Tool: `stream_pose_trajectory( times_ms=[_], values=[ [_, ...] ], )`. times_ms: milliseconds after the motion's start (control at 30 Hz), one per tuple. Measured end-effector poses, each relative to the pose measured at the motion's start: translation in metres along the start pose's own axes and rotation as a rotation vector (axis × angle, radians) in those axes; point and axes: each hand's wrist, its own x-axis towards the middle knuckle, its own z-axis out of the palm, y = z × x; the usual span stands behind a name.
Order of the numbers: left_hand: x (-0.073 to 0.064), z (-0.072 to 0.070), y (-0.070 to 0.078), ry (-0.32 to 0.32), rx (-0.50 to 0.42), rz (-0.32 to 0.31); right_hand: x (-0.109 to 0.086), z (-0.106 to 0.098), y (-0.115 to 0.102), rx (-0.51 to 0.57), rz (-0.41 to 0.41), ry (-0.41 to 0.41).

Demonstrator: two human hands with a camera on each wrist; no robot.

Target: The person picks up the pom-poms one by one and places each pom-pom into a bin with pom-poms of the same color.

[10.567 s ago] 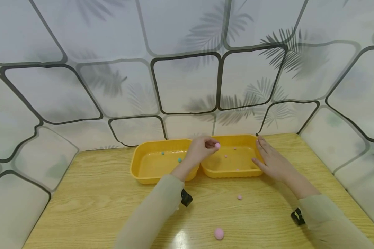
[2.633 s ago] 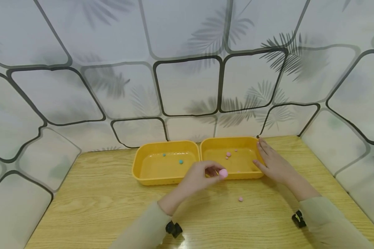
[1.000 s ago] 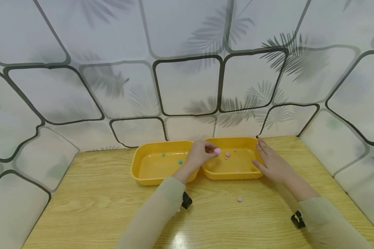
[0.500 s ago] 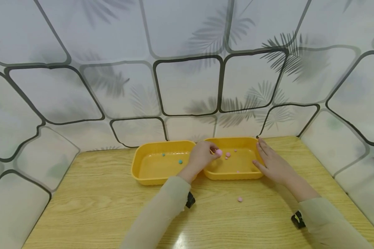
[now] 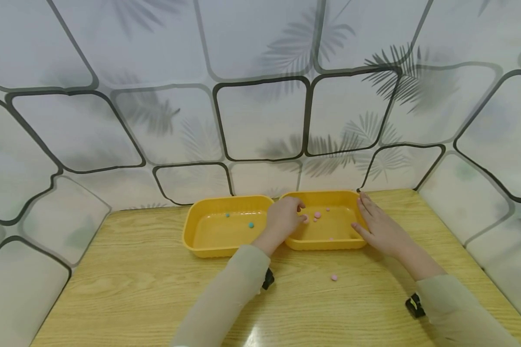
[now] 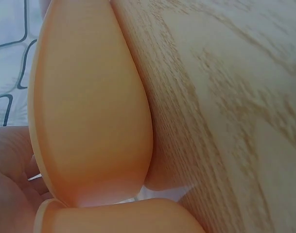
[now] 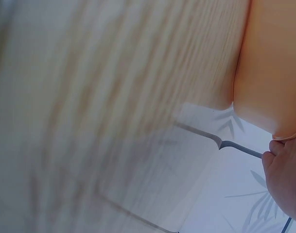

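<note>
My left hand (image 5: 283, 218) hangs over the left side of the right-hand yellow tray (image 5: 325, 245). Its thumb and fingertips stand apart, and a pink ball (image 5: 306, 219) sits just past the thumb tip, low in the tray. Other small pink balls lie in this tray, among them a larger one (image 5: 317, 215). My right hand (image 5: 379, 226) rests with straight fingers along the tray's right rim. In the left wrist view, the left hand (image 6: 9, 174) shows behind the tray wall (image 6: 94, 97). The right wrist view catches part of the right hand (image 7: 286, 174) at the rim.
Another yellow tray (image 5: 212, 251) stands directly left of the first, holding a teal ball (image 5: 251, 225) and a smaller teal ball (image 5: 227, 215). One pink ball (image 5: 334, 277) lies on the wooden table (image 5: 134, 289) in front. A patterned curtain (image 5: 260, 120) borders the table behind and at the sides.
A second ago my left thumb and fingers pinched the pink ball over the right tray; now they are apart and the ball sits lower. The right hand has stayed put.
</note>
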Motion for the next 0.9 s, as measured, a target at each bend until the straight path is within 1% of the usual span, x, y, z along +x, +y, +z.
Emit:
stream_pose_trajectory(
  times_ms=[100,200,400,567,767,900],
  values=[
    [0.000,0.001,0.000,-0.005,-0.005,0.004,0.000,0.000,0.000,-0.001,0.000,0.006],
    [-0.001,0.000,-0.003,0.005,-0.049,0.018,0.000,0.000,0.000,-0.004,-0.003,0.014],
    [-0.007,-0.004,-0.010,0.038,-0.210,0.055,0.000,-0.001,0.000,-0.006,0.003,0.005],
    [-0.017,-0.011,-0.013,0.041,-0.344,0.076,0.000,-0.001,0.000,-0.006,0.003,0.001],
    [-0.032,-0.019,-0.009,0.047,-0.476,0.130,0.000,-0.001,-0.001,-0.015,-0.005,0.015],
    [-0.041,-0.021,-0.004,0.026,-0.550,0.158,0.000,-0.001,-0.001,-0.019,-0.002,0.011]
  ],
)
